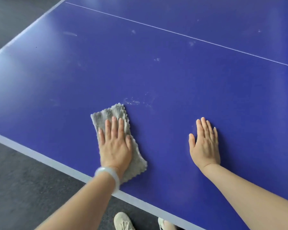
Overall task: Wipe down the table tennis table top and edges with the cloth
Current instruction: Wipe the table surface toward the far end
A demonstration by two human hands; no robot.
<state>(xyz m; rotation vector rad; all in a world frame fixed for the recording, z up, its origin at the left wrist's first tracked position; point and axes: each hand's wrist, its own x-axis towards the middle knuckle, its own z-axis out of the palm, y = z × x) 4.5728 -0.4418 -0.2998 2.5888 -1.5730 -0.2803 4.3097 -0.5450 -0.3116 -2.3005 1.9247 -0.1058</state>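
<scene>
The left hand (115, 145) is pressing flat, fingers straight, on the grey cloth (118, 113). The cloth's long axis is running from the near edge (56, 163) away across the table (156, 72). The right hand (204, 143) is resting flat and spread on the table, well right of the cloth.
</scene>
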